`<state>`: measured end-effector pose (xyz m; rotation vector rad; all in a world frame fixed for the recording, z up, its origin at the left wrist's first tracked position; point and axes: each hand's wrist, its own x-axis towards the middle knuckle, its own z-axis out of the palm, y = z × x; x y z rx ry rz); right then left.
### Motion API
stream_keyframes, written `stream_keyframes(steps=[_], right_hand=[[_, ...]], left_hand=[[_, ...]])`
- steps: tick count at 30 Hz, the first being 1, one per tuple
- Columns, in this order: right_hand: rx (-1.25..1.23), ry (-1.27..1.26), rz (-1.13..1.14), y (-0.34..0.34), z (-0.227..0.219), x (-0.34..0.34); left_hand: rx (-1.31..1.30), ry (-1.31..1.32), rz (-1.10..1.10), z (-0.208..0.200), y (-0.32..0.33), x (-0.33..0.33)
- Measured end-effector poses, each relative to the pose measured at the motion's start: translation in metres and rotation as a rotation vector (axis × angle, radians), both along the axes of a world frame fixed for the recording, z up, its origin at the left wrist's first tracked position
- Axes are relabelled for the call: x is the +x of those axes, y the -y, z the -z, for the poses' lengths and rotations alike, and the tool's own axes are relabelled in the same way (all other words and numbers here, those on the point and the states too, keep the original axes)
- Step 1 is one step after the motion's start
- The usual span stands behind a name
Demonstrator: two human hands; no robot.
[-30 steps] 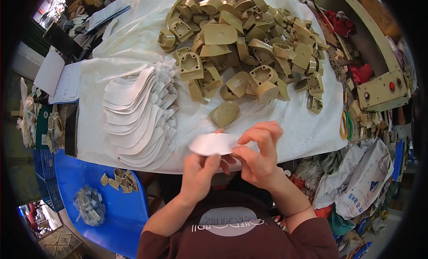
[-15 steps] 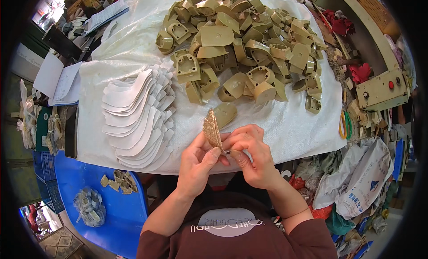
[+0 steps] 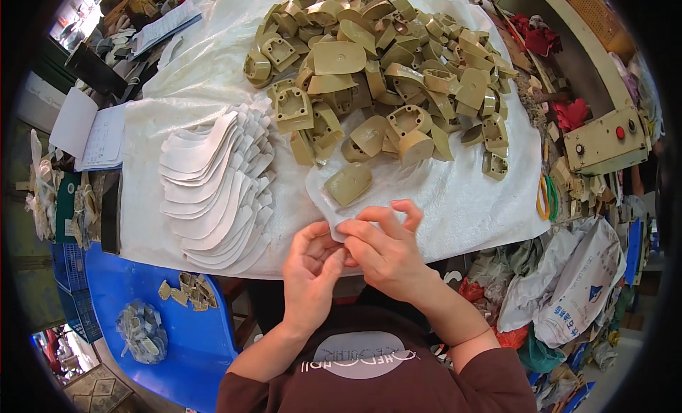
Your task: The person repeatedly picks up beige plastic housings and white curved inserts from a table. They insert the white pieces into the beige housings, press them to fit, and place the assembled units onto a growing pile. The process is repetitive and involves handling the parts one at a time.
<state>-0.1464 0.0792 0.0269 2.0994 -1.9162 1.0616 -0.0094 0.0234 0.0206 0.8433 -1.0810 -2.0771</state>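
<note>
Bag (image 3: 132, 322) holds greyish parts (image 3: 148, 345); left hand (image 3: 310, 274) and right hand (image 3: 387, 255) pinch white piece (image 3: 329, 213).

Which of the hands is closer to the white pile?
Left. The left hand is to the lower right of the white pile; the right hand is farther right, beyond the left hand.
</note>
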Motion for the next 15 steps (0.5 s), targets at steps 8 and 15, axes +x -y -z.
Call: stream_keyframes(steps=[8,15], right_hand=[[0.163,0.226,-0.013,0.005,0.026,-0.004],[-0.145,0.795,0.193,-0.001,0.020,-0.002]], left_hand=[[-1.336,0.353,-0.103,0.019,0.012,0.028],[-1.484,0.567,0.004,0.028,0.007,0.020]])
